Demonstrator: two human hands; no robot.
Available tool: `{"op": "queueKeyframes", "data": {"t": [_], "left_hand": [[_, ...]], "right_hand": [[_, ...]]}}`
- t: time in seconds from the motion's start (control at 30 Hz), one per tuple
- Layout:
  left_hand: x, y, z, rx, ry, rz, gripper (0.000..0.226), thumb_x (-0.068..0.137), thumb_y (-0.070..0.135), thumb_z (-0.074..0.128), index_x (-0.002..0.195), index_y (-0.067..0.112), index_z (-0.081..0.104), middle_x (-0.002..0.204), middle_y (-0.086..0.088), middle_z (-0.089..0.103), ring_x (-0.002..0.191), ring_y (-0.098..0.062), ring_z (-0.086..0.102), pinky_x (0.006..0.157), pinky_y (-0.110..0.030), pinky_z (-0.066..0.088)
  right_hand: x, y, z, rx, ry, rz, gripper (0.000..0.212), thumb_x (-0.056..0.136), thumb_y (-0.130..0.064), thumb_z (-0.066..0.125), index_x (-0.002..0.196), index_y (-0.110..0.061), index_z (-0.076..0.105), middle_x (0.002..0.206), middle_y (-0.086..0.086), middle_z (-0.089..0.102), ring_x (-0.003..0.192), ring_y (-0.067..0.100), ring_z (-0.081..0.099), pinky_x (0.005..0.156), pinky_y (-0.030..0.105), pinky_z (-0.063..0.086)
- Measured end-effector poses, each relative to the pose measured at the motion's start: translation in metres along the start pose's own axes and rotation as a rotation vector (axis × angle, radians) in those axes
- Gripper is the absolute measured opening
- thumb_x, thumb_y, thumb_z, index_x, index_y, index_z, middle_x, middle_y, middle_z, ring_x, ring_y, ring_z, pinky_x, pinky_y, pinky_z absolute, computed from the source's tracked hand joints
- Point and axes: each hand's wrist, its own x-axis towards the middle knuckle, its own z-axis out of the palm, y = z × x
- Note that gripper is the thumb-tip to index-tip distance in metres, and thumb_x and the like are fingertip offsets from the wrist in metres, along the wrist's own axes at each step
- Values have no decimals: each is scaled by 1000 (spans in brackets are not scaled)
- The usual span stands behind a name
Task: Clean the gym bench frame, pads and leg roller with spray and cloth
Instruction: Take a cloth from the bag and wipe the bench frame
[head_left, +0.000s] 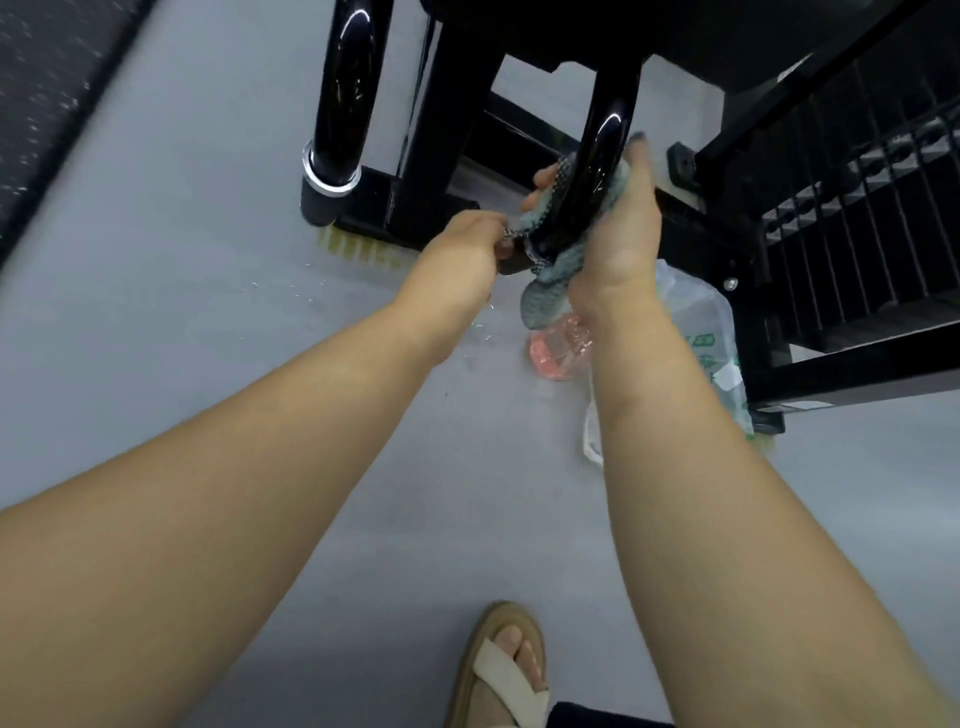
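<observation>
Head view: teal cloth (551, 293) wrapped round glossy black frame tube (598, 156), clasped there by right hand (621, 234), loose corner pinched in left hand (465, 252) just beside, spray bottle (701, 327) lying on grey floor (208, 364) beneath, open floor leftward, black framework (857, 260) crowding right edge.

Both hands, left hand (470, 248) and right hand (621, 228), on cloth (550, 283) around black bar (597, 156).

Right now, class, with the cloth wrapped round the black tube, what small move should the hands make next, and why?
Probably slide the cloth up along the tube: the right hand grips it wrapped round the bend, the left hand pinches its loose end, and the tube's upper stretch lies bare above.
</observation>
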Motion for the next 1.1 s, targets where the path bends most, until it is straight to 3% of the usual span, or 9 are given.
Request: {"op": "queueKeyframes", "data": {"t": [0.07, 0.17, 0.33, 0.47, 0.63, 0.77, 0.9, 1.0, 1.1], "left_hand": [[1, -8, 1, 42, -8, 12, 23, 94, 28, 36, 100, 27, 58, 111, -2, 62, 103, -20, 57, 98, -42, 46], [-2, -12, 1, -19, -35, 59, 23, 96, 32, 39, 107, 27, 58, 115, 3, 60, 107, -17, 55, 95, -38, 47], [-6, -7, 5, -96, -48, 147, 26, 97, 34, 37, 109, 27, 59, 103, 10, 64, 103, -11, 59, 97, -36, 46], [-9, -11, 14, -80, -79, 187, 31, 98, 33, 36, 122, 27, 54, 120, 5, 60, 115, -13, 55, 104, -37, 42], [-5, -19, 13, -15, -97, 198, 41, 97, 37, 34, 137, 37, 40, 130, 16, 49, 127, -8, 44, 110, -34, 33], [-5, -28, 8, 42, -135, 275, 48, 93, 42, 32, 141, 40, 33, 149, 10, 33, 135, -12, 37, 113, -41, 28], [-5, -27, 11, 43, -49, 298, 39, 85, 43, 34, 116, 36, 57, 132, 8, 51, 123, -11, 48, 108, -40, 35], [-6, -22, 12, -60, 130, 292, 19, 95, 25, 36, 85, 32, 51, 106, 5, 56, 106, -18, 57, 97, -43, 46], [-2, -25, 12, 20, 104, 306, 20, 97, 19, 37, 94, 29, 54, 113, 3, 52, 104, -12, 53, 97, -34, 46]], "right_hand": [[9, -6, 0, -10, -116, 73, 65, 100, -34, 22, 58, -4, 60, 60, 13, 61, 54, 25, 55, 60, 32, 48], [17, -10, -6, -107, -191, 97, 64, 99, -33, 23, 57, -2, 61, 60, 16, 59, 55, 26, 55, 65, 37, 48], [-13, 24, -5, 189, 92, 53, 52, 98, -47, 31, 78, -14, 65, 73, 3, 67, 79, 20, 63, 83, 35, 50], [-23, 47, 12, 189, 332, -13, 55, 93, -55, 36, 110, -8, 60, 97, 4, 67, 88, 7, 66, 74, 19, 49], [13, 26, -5, 202, 267, 151, 35, 95, -37, 49, 80, -13, 69, 64, 3, 65, 63, 18, 63, 68, 31, 51], [32, 24, -18, -158, 164, 198, 26, 93, -9, 52, 118, -8, 59, 84, 8, 65, 73, 21, 62, 62, 29, 51], [32, 35, -21, -167, -34, 15, 28, 93, -26, 46, 90, -14, 70, 92, 6, 70, 87, 25, 65, 83, 39, 50], [30, 42, -25, -209, -122, 12, 51, 97, -33, 35, 65, -25, 73, 78, -2, 72, 75, 17, 65, 76, 36, 49], [40, 47, -28, -275, -123, 78, 47, 98, -22, 39, 67, -25, 75, 58, -7, 65, 62, 7, 60, 74, 30, 46]]}}
